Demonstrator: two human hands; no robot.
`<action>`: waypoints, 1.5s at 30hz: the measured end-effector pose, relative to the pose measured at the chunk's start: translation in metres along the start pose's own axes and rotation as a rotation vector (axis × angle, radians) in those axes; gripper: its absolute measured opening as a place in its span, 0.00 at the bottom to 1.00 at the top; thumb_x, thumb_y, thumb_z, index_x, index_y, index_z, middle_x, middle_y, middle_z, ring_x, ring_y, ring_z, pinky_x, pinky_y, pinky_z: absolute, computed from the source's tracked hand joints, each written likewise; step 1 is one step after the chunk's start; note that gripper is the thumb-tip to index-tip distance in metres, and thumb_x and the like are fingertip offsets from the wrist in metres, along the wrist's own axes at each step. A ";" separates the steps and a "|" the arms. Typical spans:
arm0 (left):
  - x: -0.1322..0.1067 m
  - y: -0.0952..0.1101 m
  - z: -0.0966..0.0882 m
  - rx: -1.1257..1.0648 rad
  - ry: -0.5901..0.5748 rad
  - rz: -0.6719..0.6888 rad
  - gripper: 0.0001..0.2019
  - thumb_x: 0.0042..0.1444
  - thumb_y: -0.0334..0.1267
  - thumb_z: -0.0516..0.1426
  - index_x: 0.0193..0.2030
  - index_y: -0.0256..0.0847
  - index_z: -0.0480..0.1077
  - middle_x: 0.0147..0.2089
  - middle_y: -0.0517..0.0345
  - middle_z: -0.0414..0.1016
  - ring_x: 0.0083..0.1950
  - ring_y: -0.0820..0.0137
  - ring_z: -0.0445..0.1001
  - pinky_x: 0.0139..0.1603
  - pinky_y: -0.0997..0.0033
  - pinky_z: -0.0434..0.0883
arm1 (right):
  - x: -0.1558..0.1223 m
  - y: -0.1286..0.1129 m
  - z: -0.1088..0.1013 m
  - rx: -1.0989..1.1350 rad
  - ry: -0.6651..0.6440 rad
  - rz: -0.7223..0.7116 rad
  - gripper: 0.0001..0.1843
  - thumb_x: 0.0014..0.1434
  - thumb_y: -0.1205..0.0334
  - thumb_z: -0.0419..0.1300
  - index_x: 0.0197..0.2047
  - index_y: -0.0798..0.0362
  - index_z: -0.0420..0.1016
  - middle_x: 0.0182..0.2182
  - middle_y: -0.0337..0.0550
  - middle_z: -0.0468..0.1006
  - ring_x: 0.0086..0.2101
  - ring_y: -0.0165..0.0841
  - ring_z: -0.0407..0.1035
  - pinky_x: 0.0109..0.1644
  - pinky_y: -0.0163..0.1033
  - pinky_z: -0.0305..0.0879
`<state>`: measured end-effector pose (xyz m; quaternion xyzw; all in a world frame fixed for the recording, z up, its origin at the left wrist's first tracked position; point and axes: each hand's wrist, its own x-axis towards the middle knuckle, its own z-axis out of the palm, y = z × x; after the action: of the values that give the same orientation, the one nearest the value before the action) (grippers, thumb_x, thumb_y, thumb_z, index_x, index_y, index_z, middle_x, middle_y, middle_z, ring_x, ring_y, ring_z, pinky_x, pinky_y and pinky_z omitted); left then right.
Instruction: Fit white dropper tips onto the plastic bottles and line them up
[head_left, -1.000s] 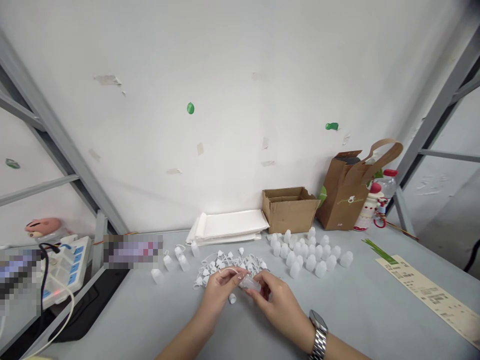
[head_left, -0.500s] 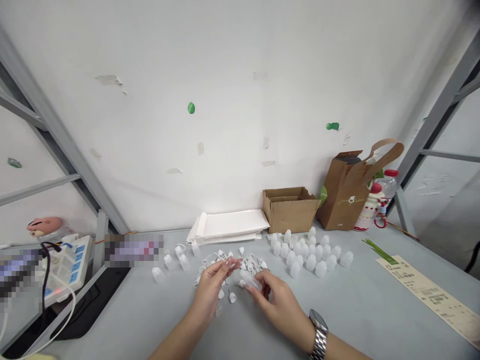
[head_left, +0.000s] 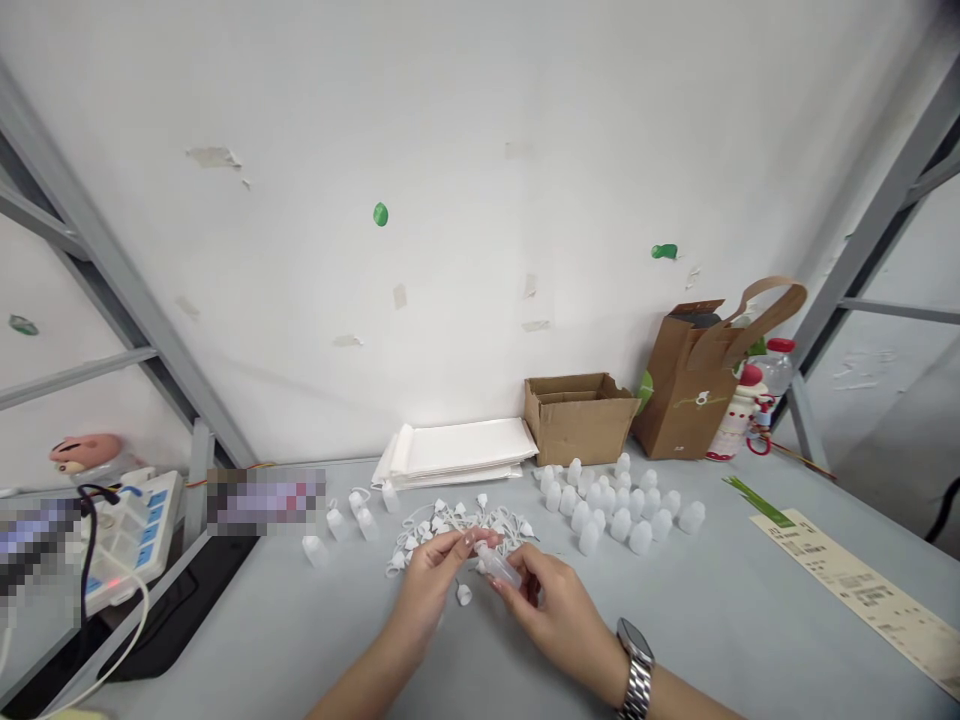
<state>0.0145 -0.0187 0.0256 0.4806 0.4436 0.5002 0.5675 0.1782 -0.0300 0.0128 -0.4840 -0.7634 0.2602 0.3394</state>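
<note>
The left hand, fingers pinched together, sits at the mouth of a clear plastic bottle gripped in the right hand, just below a tangled pile of white looped caps on a grey table.

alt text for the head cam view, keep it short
The right hand holds a small translucent plastic bottle beside the left hand, above a grey table and a heap of white tethered caps. Behind stand more bottles and a cardboard box.
</note>
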 end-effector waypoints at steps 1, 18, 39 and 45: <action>0.000 0.001 0.000 0.005 -0.008 0.003 0.15 0.51 0.47 0.57 0.36 0.39 0.77 0.42 0.51 0.79 0.49 0.57 0.72 0.55 0.58 0.64 | 0.000 0.000 0.000 0.005 0.004 0.005 0.10 0.58 0.54 0.53 0.31 0.53 0.65 0.20 0.37 0.69 0.23 0.30 0.63 0.28 0.34 0.58; -0.004 0.005 0.003 -0.083 -0.061 -0.035 0.18 0.47 0.45 0.60 0.45 0.42 0.73 0.48 0.50 0.76 0.54 0.58 0.70 0.57 0.57 0.62 | 0.001 -0.001 -0.002 0.045 0.024 0.010 0.13 0.59 0.52 0.51 0.30 0.53 0.64 0.21 0.37 0.70 0.23 0.30 0.64 0.28 0.34 0.59; 0.000 0.001 0.001 -0.033 -0.026 -0.052 0.12 0.44 0.44 0.63 0.34 0.40 0.76 0.41 0.50 0.79 0.46 0.60 0.73 0.47 0.65 0.66 | 0.001 0.000 0.000 0.070 -0.023 0.022 0.08 0.58 0.57 0.53 0.35 0.52 0.67 0.25 0.39 0.71 0.26 0.31 0.65 0.31 0.34 0.60; 0.000 -0.001 0.000 0.003 -0.025 -0.017 0.13 0.48 0.46 0.59 0.34 0.39 0.77 0.40 0.52 0.79 0.46 0.61 0.72 0.50 0.66 0.65 | 0.002 0.000 -0.001 0.064 -0.004 0.020 0.08 0.58 0.58 0.53 0.36 0.53 0.68 0.25 0.39 0.72 0.26 0.31 0.66 0.31 0.34 0.60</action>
<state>0.0143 -0.0187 0.0250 0.4838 0.4411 0.4887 0.5767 0.1784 -0.0285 0.0138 -0.4799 -0.7506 0.2886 0.3507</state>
